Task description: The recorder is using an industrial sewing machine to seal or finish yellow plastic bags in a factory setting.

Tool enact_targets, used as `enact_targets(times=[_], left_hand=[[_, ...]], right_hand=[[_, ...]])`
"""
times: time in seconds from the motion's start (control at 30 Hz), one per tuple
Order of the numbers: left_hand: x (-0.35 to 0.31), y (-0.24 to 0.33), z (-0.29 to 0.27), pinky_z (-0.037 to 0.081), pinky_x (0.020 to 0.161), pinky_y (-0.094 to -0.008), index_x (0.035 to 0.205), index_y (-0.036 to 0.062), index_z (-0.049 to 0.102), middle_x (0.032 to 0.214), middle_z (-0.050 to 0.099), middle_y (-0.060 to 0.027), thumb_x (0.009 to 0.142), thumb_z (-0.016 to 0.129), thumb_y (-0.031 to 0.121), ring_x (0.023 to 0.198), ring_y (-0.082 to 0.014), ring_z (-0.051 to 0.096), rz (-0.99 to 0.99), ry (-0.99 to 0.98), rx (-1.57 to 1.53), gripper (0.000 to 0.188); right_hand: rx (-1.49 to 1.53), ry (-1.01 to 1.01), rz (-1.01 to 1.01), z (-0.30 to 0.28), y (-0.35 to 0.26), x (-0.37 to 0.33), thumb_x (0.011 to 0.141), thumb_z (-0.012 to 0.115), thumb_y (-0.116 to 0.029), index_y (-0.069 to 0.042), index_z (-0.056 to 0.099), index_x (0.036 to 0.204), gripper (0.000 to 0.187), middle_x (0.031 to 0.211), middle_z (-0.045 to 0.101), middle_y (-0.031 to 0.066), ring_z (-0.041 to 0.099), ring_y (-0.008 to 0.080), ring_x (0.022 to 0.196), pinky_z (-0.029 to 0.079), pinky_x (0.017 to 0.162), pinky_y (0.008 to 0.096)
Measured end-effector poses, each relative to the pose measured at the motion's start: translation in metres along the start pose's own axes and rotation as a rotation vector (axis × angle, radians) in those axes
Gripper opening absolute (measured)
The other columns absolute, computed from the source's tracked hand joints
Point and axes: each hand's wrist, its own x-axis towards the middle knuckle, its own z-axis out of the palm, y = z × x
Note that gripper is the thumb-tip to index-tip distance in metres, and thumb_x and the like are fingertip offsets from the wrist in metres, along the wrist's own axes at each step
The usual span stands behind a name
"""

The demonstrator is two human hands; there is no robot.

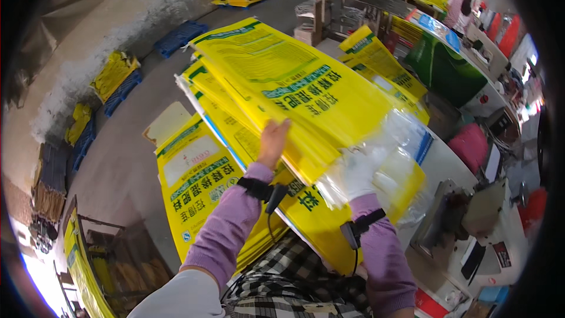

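Observation:
A stack of flat yellow printed bags (pixel 312 91), with green and blue bands, slants across the work surface in front of me. My left hand (pixel 274 143) is closed on the near left edge of the upper bags, its thumb side uppermost. At the right, my right hand (pixel 356 175), in a white glove, grips the near end, where a clear plastic liner (pixel 397 135) sticks out crumpled. Its fingertips are partly lost in the shiny film. Under these bags lie more yellow bags (pixel 197 179) on the left.
Sewing machines (pixel 485 218) stand on the right, beside a pink bundle (pixel 469 147). Another pile of yellow bags (pixel 385 62) lies beyond the stack. Blue pallets (pixel 179 38) and bagged piles line the left wall. People (pixel 459 9) are far right.

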Motion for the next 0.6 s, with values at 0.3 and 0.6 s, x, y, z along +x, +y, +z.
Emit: enact_targets(times=[0.3,0.6], left_hand=[[0.040,-0.053,-0.042,0.051,0.078,-0.0371,0.119,-0.0066,0.046,0.108,0.063,-0.0190,0.075,0.073,0.015,0.091,-0.0271,0.063,-0.014,0.238,-0.160,0.055],[0.042,-0.029,-0.045,0.050,0.076,-0.0307,0.124,-0.0040,0.046,0.107,0.062,-0.0155,0.082,0.069,0.028,0.084,-0.0168,0.063,-0.143,0.221,-0.445,0.058]], right_hand=[[-0.308,-0.002,-0.196,-0.006,-0.041,0.005,0.076,0.061,-0.021,-0.013,0.069,0.091,0.018,0.092,0.064,0.0084,0.061,0.0264,0.088,0.046,0.081,0.0358],[-0.206,0.068,-0.215,-0.014,-0.022,0.008,0.082,0.055,-0.022,-0.008,0.067,0.077,0.019,0.078,0.064,0.0113,0.060,0.0295,0.083,0.044,0.084,0.0386]])
